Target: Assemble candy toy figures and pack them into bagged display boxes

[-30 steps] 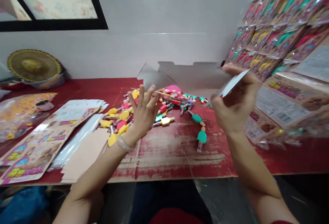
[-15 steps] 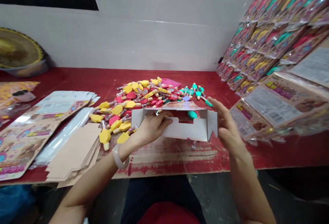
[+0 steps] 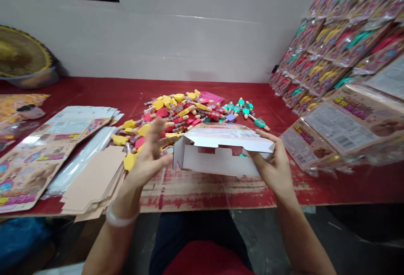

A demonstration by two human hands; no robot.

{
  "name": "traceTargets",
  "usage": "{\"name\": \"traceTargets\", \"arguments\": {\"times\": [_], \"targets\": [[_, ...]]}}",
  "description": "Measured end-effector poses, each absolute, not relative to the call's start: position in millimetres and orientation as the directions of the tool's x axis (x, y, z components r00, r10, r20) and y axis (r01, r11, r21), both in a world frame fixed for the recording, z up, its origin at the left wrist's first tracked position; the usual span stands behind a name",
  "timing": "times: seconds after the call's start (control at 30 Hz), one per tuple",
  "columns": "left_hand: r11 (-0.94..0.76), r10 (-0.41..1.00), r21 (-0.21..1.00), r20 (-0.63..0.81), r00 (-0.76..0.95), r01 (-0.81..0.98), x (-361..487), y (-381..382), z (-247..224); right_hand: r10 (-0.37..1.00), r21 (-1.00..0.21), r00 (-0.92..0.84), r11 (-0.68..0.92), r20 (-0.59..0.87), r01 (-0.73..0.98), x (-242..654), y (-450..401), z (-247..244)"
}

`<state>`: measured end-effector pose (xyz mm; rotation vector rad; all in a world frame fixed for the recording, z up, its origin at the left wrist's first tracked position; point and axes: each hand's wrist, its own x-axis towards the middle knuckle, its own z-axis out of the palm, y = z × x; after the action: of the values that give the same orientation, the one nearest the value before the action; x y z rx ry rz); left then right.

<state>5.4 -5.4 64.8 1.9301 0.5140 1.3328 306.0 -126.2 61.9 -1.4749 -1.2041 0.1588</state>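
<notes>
- Over the scuffed red table (image 3: 135, 94), my left hand (image 3: 148, 153) stands raised with fingers spread, just beside an open white-lined printed cardboard box (image 3: 217, 153), not touching it.
- My right hand (image 3: 271, 161) pinches the box's right end between thumb and fingers, holding it up.
- Behind the box: a heap of clear tubes with yellow, red and teal plastic tops (image 3: 176, 111).
- Left: flat tan cardboard blanks (image 3: 94, 178) beside glossy printed card sheets (image 3: 53, 149).
- Right: stacked shiny plastic-wrapped packs (image 3: 341, 43).
</notes>
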Motion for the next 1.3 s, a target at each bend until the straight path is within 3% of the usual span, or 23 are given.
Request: {"name": "traceTargets", "arguments": {"times": [0.07,0.13,0.23,0.3,0.4,0.53,0.6,0.73,0.97,1.13,1.3], "targets": [[-0.479,0.678,0.877,0.4,0.616,-0.042,14,7,58,0.741,-0.774,0.41,0.228,0.532,0.591,300,-131,65],[-0.364,0.728,0.931,0.301,0.616,-0.025,34,8,53,0.774,-0.755,0.338,0.26,0.536,0.602,296,-135,67],[-0.362,0.834,0.924,0.379,0.402,-0.12,64,-4,51,0.794,-0.789,0.338,0.267,0.505,0.553,297,-136,65],[-0.379,0.845,0.914,0.405,0.35,-0.143,72,-10,54,0.787,-0.82,0.381,0.258,0.485,0.51,303,-135,63],[-0.317,0.81,0.935,0.355,0.468,-0.161,64,-6,60,0.817,-0.843,0.371,0.234,0.44,0.485,315,-135,65],[-0.199,0.698,0.931,0.355,0.622,-0.307,48,4,65,0.912,-0.854,0.228,0.199,0.341,0.482,323,-140,79],[-0.281,0.707,0.929,0.371,0.602,-0.242,47,4,68,0.915,-0.809,0.215,0.17,0.341,0.562,320,-143,86],[-0.513,0.747,0.859,0.45,0.49,-0.007,55,-3,75,0.806,-0.663,0.292,0.159,0.515,0.732,306,-144,86],[-0.571,0.761,0.82,0.515,0.394,0.031,65,-5,74,0.711,-0.567,0.314,0.143,0.629,0.811,298,-138,77],[-0.592,0.75,0.805,0.535,0.39,0.035,67,-6,74,0.712,-0.605,0.328,0.169,0.621,0.778,298,-140,84],[-0.455,0.829,0.863,0.5,0.249,-0.218,54,-3,74,0.666,-0.728,0.392,0.345,0.634,0.592,304,-150,82]]}}
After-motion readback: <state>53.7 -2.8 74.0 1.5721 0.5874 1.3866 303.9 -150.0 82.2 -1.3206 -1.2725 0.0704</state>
